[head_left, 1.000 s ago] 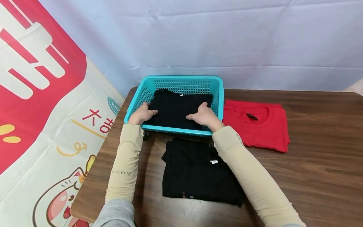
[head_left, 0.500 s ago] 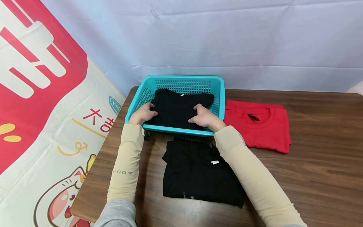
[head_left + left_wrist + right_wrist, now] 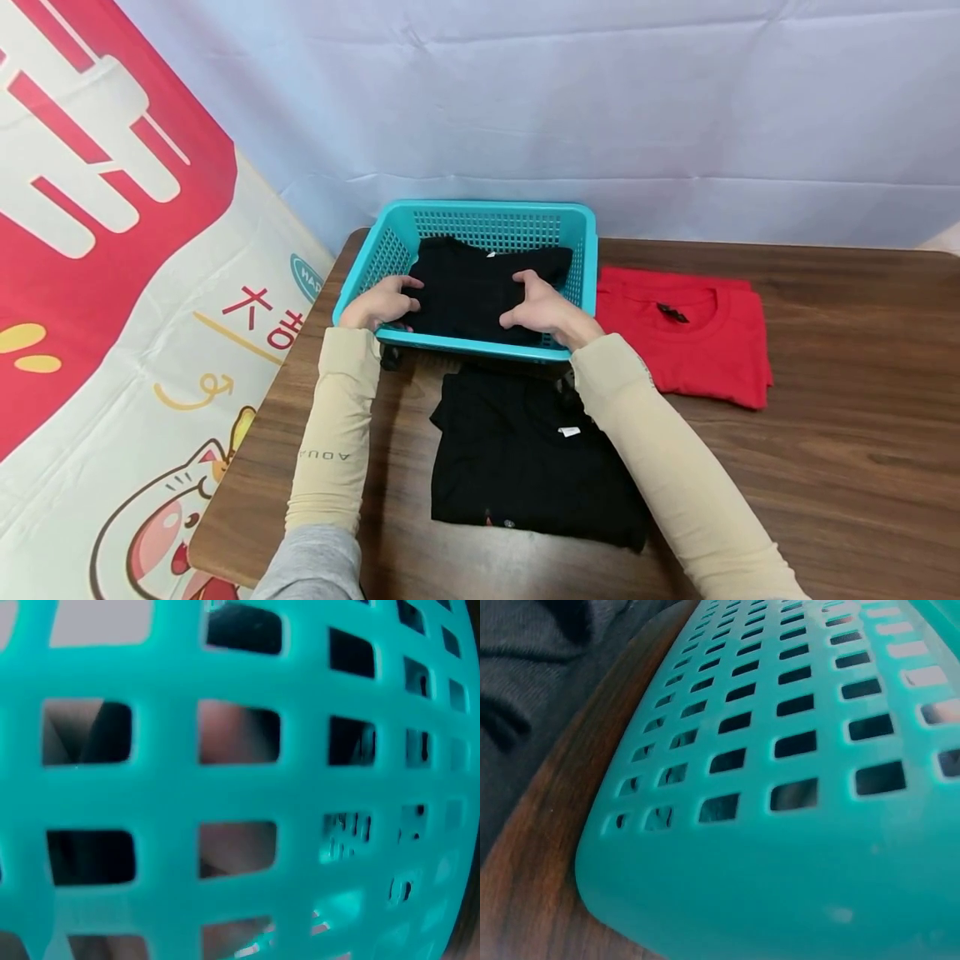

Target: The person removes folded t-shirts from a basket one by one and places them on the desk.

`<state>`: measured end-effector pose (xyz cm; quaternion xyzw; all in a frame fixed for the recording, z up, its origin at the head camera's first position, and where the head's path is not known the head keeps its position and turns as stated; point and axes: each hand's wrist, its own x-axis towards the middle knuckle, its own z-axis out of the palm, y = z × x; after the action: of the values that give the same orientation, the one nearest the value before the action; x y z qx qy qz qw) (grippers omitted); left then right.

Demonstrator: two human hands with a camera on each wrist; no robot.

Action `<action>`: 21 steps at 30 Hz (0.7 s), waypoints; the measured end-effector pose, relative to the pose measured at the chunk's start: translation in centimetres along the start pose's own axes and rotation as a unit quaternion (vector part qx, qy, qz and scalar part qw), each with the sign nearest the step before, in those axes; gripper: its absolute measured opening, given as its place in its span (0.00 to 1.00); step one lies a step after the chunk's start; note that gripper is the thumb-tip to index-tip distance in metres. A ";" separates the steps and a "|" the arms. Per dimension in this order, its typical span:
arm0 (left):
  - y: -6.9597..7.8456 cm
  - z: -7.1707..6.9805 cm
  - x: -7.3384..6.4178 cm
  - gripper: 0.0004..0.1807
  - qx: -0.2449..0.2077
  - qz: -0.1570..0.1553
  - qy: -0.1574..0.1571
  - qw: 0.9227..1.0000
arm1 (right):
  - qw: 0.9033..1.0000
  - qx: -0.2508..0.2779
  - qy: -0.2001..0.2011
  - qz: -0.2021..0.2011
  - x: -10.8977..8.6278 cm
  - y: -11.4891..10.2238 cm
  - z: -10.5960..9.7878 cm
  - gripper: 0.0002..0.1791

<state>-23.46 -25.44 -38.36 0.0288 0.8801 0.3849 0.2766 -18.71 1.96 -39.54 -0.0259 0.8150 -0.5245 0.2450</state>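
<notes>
A folded black T-shirt (image 3: 468, 287) lies inside a turquoise basket (image 3: 480, 343). At its left edge my left hand (image 3: 378, 304) grips it, thumb and forefinger tips on the fabric. In the left wrist view, fingers (image 3: 232, 851) show through the basket's holes, low behind the wall. My right hand (image 3: 546, 310) reaches over the front rim and holds the T-shirt's right part, its thumb and forefinger spread apart; the lower fingers are hidden. The right wrist view is mostly filled by the basket's outer wall (image 3: 780, 877).
In front of the basket lies a second folded black T-shirt (image 3: 525, 467), partly under the right forearm. To the basket's right rests a folded red T-shirt (image 3: 690, 342) on the wooden table (image 3: 847, 400). A pale cloth backdrop (image 3: 637, 100) hangs behind, and a printed banner (image 3: 187, 333) at left.
The T-shirt in the basket has shifted slightly right, its left edge drawn inward. Both hands have changed pose a little, the left fingertips moving right. The other T-shirts stay put.
</notes>
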 end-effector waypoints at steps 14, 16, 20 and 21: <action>-0.2 0.0 0.2 0.19 0.034 0.002 0.059 0.998 | 0.999 0.005 0.051 -0.003 0.1 0.1 -0.1 0.35; -0.2 -0.1 0.1 0.20 0.017 0.009 0.054 0.998 | 0.998 -0.006 0.057 -0.007 0.1 0.1 0.0 0.34; -0.3 -0.2 -0.1 0.22 -0.009 0.023 0.039 0.999 | 0.997 -0.025 0.066 -0.019 0.2 0.1 0.1 0.34; -0.3 -0.2 -0.1 0.22 -0.013 0.026 0.037 0.999 | 0.997 -0.028 0.069 -0.022 0.1 0.1 0.1 0.33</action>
<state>-23.42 -25.82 -38.40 0.0342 0.8832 0.4047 0.2343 -18.78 1.90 -39.72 -0.0138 0.8437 -0.5070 0.1757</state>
